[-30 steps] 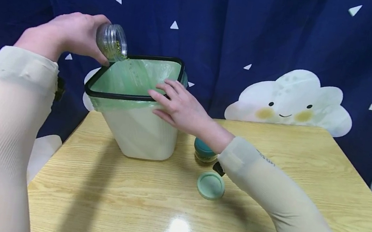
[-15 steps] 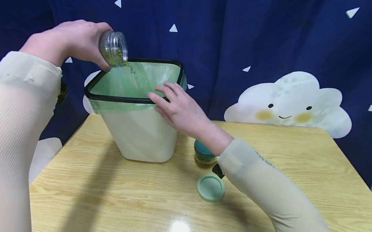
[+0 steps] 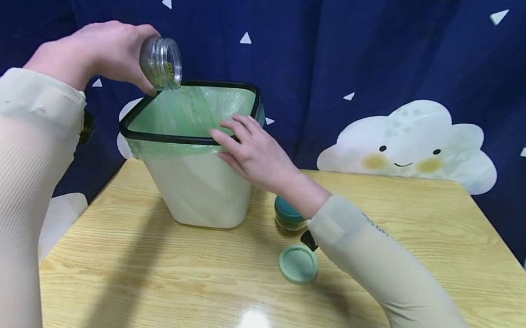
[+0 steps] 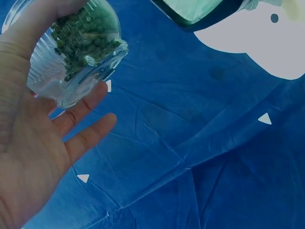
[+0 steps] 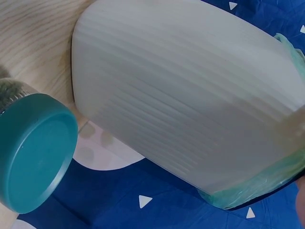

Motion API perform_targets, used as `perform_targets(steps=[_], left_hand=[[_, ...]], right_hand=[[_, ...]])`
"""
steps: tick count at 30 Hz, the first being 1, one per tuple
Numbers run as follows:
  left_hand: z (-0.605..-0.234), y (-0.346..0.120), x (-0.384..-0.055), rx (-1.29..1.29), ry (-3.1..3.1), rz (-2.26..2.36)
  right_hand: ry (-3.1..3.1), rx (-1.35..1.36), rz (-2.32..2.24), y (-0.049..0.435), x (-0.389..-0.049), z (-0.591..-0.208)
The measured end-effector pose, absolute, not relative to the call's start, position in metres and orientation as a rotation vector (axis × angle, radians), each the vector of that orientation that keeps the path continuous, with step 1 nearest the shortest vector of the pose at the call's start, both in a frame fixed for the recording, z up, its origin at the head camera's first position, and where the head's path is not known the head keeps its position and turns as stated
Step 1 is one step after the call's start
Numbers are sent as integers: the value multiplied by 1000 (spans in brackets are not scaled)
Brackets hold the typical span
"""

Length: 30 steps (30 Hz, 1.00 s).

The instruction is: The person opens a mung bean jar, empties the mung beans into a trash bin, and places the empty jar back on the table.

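Raised slightly since the previous frame, a person's left hand (image 3: pixel 112 50) holds a tilted jar (image 3: pixel 156 62) above a lined bin (image 3: pixel 205 195).
Nearest, a pale green lid (image 3: pixel 298 265) lies on the bench (image 3: pixel 173 297), well in from its left edge; just beyond stands a teal-lidded jar (image 3: pixel 289 215). The right hand (image 3: pixel 259 155) lays loosely spread fingers at the bin's black rim (image 3: pixel 173 139), toward the bench's far left corner. Beyond, the left grip wraps the jar, small green beans (image 4: pixel 86 37) banked toward its mouth. Clean pouring likely calls for keeping that mouth inside the rim and tipping gradually, bin held steady.
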<state>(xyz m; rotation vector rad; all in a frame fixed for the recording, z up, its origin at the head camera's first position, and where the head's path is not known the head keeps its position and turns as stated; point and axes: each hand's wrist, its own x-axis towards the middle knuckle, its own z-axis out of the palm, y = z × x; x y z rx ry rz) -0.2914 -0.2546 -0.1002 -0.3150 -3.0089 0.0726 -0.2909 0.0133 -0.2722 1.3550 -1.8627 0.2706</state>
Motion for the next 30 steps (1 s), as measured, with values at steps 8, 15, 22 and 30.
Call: perform_targets(steps=[8, 15, 22, 30], left_hand=[[-99, -254, -293, -332, -3009, 92], [-93, -253, -292, -315, -2974, 95], [-97, -253, -292, -329, -3009, 69], [-95, -252, -293, -327, -2975, 71]], right_hand=[[-1872, 1348, 263, 14, -290, -272], [-1864, 1356, 273, 13, -290, -271], [-1863, 1349, 276, 12, -291, -273], [-1858, 1344, 278, 13, -291, -273]])
